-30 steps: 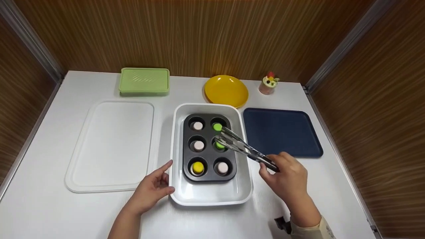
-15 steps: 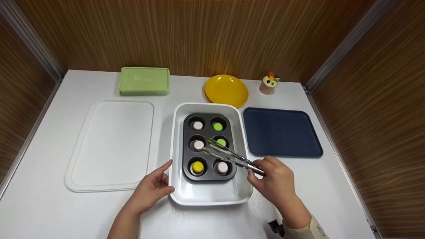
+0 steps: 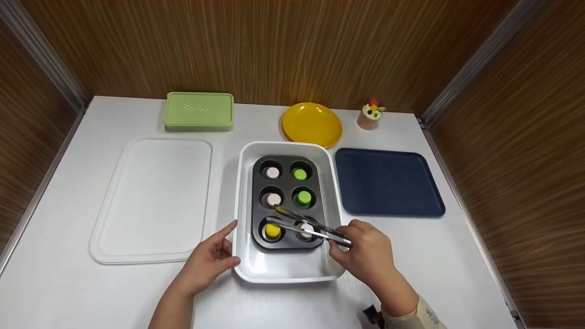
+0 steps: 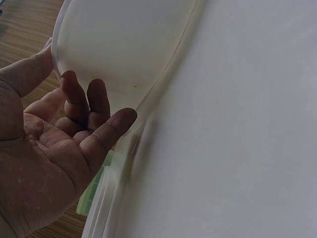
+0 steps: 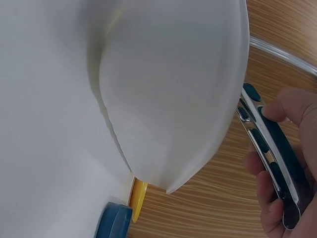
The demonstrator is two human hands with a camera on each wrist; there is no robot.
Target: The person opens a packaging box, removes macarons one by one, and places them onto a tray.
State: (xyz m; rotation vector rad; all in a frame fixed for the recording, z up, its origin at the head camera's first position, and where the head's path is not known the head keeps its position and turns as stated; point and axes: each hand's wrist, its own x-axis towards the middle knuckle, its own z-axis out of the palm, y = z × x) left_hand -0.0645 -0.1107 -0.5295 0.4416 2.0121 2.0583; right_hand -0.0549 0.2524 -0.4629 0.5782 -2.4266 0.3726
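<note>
A white enamel-like basin (image 3: 288, 269) holds a black muffin pan (image 3: 287, 214) in the head view. Its cups contain small round pieces: green ones (image 3: 304, 197), pale pink ones (image 3: 272, 172) and a yellow one (image 3: 273, 230). My right hand (image 3: 365, 249) grips a pair of metal tongs (image 3: 333, 235). The tong arms stand slightly apart, their tips over the yellow piece's cup with nothing visibly held. In the right wrist view, fingers wrap the tongs' dark-padded handle (image 5: 277, 148). My left hand (image 3: 208, 261) touches the basin's left side with loose fingers; the left wrist view shows fingertips (image 4: 124, 117) against the wall.
Left of the basin lies a white lid (image 3: 157, 201). A navy tray (image 3: 388, 183) lies to its right. Along the back stand a green lidded box (image 3: 199, 111), a yellow plate (image 3: 312, 124) and a small dessert cup (image 3: 369, 116). Wood-patterned panels (image 3: 292, 45) enclose the table.
My right hand has carried the tongs left and toward me, from the green pieces to above the yellow piece. The left hand stays at the basin.
</note>
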